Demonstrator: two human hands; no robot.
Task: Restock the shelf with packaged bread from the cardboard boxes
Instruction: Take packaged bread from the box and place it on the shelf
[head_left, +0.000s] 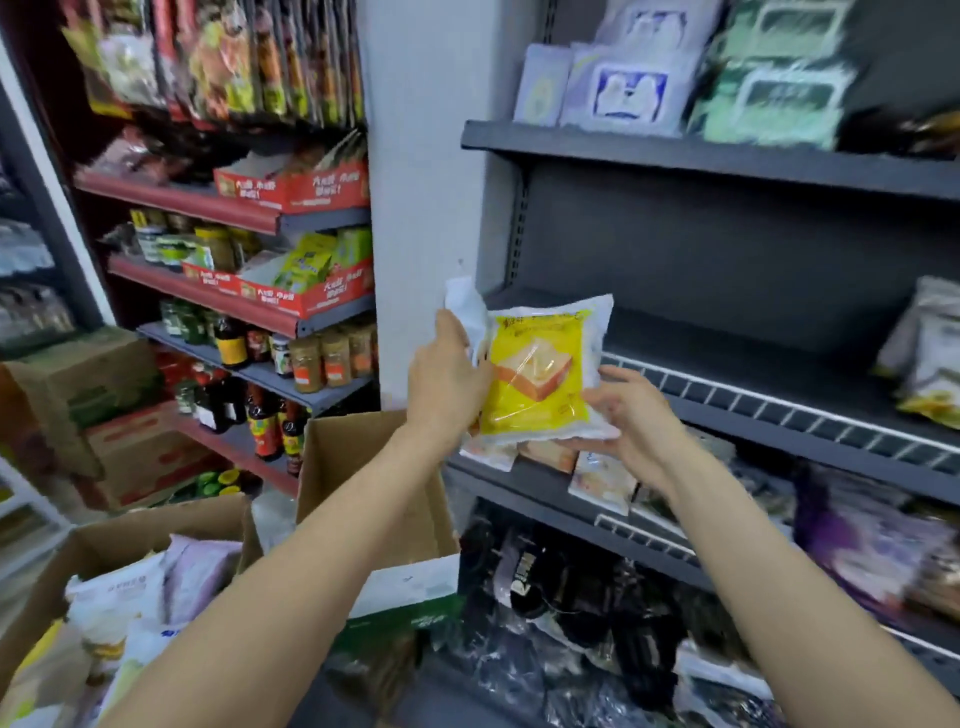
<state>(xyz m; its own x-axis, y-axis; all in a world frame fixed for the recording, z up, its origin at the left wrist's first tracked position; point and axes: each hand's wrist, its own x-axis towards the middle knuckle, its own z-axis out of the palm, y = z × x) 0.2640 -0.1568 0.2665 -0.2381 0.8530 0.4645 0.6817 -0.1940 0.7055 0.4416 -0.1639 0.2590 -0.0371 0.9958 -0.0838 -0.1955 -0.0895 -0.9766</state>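
Both grips are on one yellow bread packet (540, 379), held upright in front of the dark grey shelf (727, 332). The left hand (447, 379) has its fingers curled round the packet's left edge, where the white wrapper crumples up above the thumb. The right hand (628, 415) cups the lower right corner, thumb on the front near the right edge, fingers tucked under and behind. The packet shows a slice of toast printed on yellow, with a white sealed border all round.

Behind the packet, the shelf board is bare on its left part, with a white wire rail (779, 395) along its near edge. At the far right of that board stand a few white and yellow packets (930, 353). On the board above sit pale blue and white packs (618, 88) and green packs (774, 98), blurred. On the board just below the hands lie more bread packets (597, 478), flat, partly hidden by the right wrist. Further down are dark wrapped goods (597, 587) and purple ones (872, 535) to the right.

At near left an open cardboard box (156, 530) holds white, pale purple and yellow packets (124, 592). A second open cardboard box (363, 467) stands just behind the left forearm, its flap raised. To the far left a red-edged rack (234, 208) carries jars, sauce bottles (265, 415) and red display cartons (306, 187). More closed cartons (104, 405) are stacked at the left edge.
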